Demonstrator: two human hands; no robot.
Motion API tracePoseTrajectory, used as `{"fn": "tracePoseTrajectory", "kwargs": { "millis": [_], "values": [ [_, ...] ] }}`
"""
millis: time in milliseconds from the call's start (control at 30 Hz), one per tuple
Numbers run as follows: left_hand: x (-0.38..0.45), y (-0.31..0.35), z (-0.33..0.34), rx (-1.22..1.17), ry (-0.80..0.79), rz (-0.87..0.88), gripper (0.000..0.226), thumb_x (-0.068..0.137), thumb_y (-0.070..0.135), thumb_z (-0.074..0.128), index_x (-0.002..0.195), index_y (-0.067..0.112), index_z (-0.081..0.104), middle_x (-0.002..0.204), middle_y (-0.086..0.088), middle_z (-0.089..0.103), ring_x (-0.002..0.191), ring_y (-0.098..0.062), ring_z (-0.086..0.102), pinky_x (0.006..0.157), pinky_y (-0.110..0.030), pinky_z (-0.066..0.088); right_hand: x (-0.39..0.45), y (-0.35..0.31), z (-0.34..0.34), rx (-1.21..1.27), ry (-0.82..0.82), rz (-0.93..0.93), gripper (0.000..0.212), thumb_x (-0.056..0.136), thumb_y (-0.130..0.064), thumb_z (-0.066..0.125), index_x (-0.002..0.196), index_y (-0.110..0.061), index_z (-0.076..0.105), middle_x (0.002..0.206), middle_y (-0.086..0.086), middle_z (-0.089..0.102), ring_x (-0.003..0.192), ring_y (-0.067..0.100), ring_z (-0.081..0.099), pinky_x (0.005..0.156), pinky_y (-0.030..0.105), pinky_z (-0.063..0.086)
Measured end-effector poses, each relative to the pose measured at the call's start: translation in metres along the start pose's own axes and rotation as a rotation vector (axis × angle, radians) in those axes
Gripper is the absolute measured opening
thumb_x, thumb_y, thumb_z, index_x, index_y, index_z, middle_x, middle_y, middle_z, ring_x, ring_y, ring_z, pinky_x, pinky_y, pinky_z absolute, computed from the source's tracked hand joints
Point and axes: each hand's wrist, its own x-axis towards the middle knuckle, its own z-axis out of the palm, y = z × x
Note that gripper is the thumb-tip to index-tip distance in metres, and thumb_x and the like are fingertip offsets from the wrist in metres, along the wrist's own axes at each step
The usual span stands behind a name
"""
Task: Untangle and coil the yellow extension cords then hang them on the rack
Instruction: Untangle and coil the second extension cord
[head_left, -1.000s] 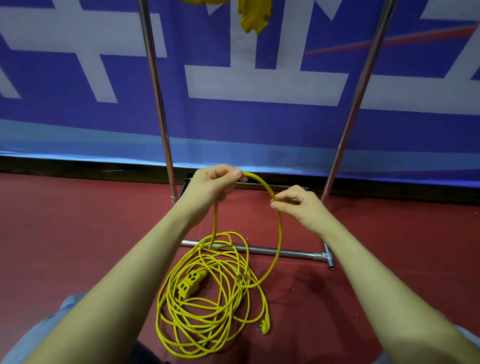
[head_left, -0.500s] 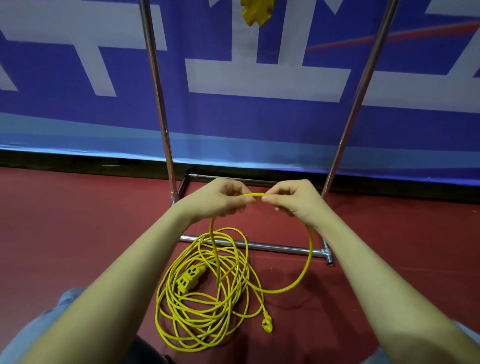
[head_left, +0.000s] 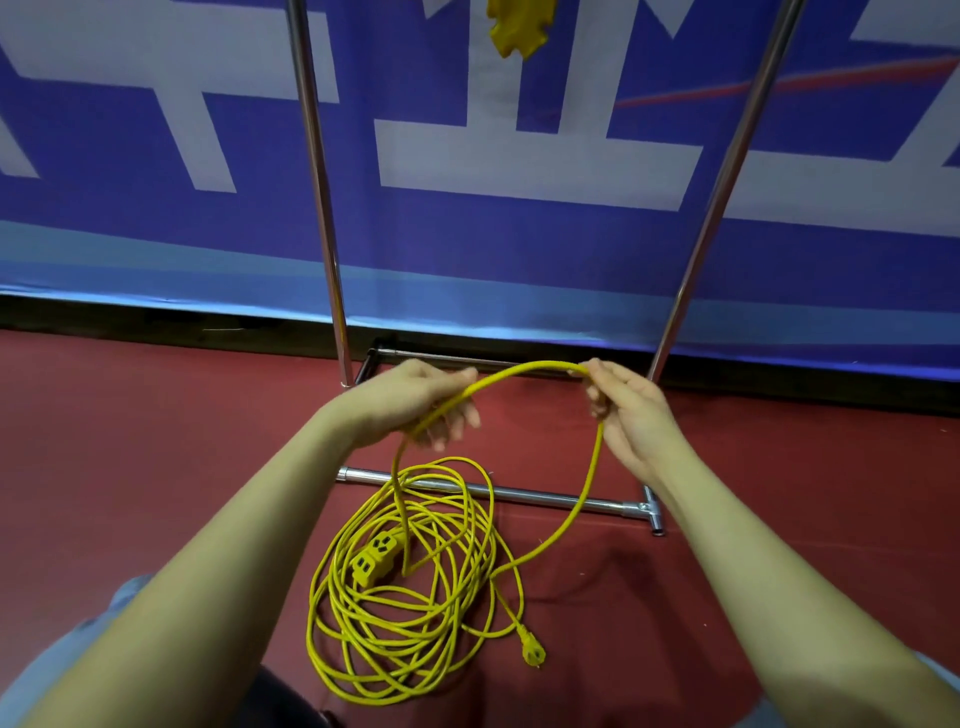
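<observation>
Here the left hand is raised over the red floor, its fingers curled loosely round a stretch of the yellow cord. From that hand one strand drops straight down into the loose pile of loops lying on the floor just in front of the rack, whose low front bar the far loops cross. A yellow socket block rests in the middle of the pile. Between the two hands the cord arches up and over. The right hand pinches the other end of that arch at its fingertips, palm turned inward, and from there the cord sweeps down and back toward the pile, ending in a plug lying on the floor beside the loops. Behind stand the rack's two shiny upright poles against a blue and white banner, and another yellow socket block hangs at the top between the poles.
</observation>
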Motion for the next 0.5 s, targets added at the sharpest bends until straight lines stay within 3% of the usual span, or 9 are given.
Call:
{"fn": "tracePoseTrajectory", "kwargs": {
  "millis": [67, 133, 167, 267, 300, 367, 500],
  "values": [
    [0.004, -0.004, 0.011, 0.02, -0.024, -0.006, 0.035, 0.099, 0.032, 0.046, 0.095, 0.006, 0.069, 0.087, -0.014, 0.072, 0.072, -0.024, 0.068, 0.068, -0.032, 0.056, -0.001, -0.009, 0.01, -0.009, -0.053, -0.047, 0.021, 0.088, -0.007, 0.054, 0.074, -0.01, 0.07, 0.057, -0.006, 0.055, 0.053, 0.002, 0.042, 0.055, 0.016, 0.03],
    [0.01, -0.008, 0.022, 0.021, 0.024, 0.049, 0.026, 0.098, 0.026, 0.049, 0.109, 0.007, 0.065, 0.111, -0.016, 0.068, 0.099, -0.024, 0.066, 0.09, -0.034, 0.051, -0.007, -0.018, 0.02, 0.016, -0.131, -0.057, 0.02, 0.078, -0.009, 0.059, 0.063, -0.01, 0.073, 0.059, -0.004, 0.061, 0.054, 0.003, 0.044, 0.056, 0.013, 0.033],
    [0.013, -0.008, 0.026, 0.028, 0.04, 0.082, 0.024, 0.098, 0.023, 0.05, 0.113, 0.01, 0.063, 0.116, -0.011, 0.066, 0.104, -0.018, 0.063, 0.095, -0.028, 0.047, -0.008, -0.022, 0.024, 0.043, -0.159, -0.056, 0.019, 0.074, -0.01, 0.061, 0.059, -0.011, 0.073, 0.06, -0.003, 0.064, 0.054, 0.003, 0.045, 0.056, 0.012, 0.034],
    [0.019, -0.004, 0.037, 0.03, 0.037, 0.158, 0.029, 0.099, 0.017, 0.048, 0.126, 0.014, 0.058, 0.126, 0.0, 0.06, 0.112, -0.003, 0.052, 0.093, -0.007, 0.037, -0.01, -0.034, 0.032, 0.171, -0.22, -0.062, 0.01, 0.062, -0.014, 0.078, 0.056, -0.011, 0.071, 0.058, -0.002, 0.064, 0.054, 0.005, 0.049, 0.058, 0.015, 0.036],
    [0.021, -0.003, 0.04, 0.018, 0.034, 0.173, 0.031, 0.1, 0.017, 0.047, 0.129, 0.014, 0.056, 0.129, 0.001, 0.058, 0.117, -0.002, 0.05, 0.094, -0.005, 0.034, -0.009, -0.037, 0.033, 0.225, -0.25, -0.08, 0.017, 0.055, -0.021, 0.085, 0.057, -0.012, 0.071, 0.056, -0.002, 0.062, 0.053, 0.006, 0.049, 0.06, 0.017, 0.036],
    [0.024, -0.001, 0.047, -0.005, 0.016, 0.2, 0.032, 0.1, 0.018, 0.047, 0.13, 0.014, 0.056, 0.132, 0.002, 0.057, 0.122, -0.003, 0.048, 0.095, -0.004, 0.033, -0.008, -0.043, 0.034, 0.317, -0.3, -0.116, 0.03, 0.048, -0.034, 0.09, 0.059, -0.013, 0.07, 0.051, -0.004, 0.054, 0.05, 0.008, 0.044, 0.062, 0.022, 0.034],
    [0.032, 0.003, 0.063, -0.089, -0.026, 0.272, 0.027, 0.098, 0.013, 0.05, 0.122, 0.009, 0.06, 0.122, -0.001, 0.063, 0.117, -0.007, 0.054, 0.102, -0.013, 0.037, -0.004, -0.05, 0.034, 0.434, -0.366, -0.149, 0.026, 0.057, -0.036, 0.086, 0.062, -0.017, 0.069, 0.046, -0.006, 0.038, 0.049, 0.01, 0.035, 0.066, 0.024, 0.035]
  ]
}}
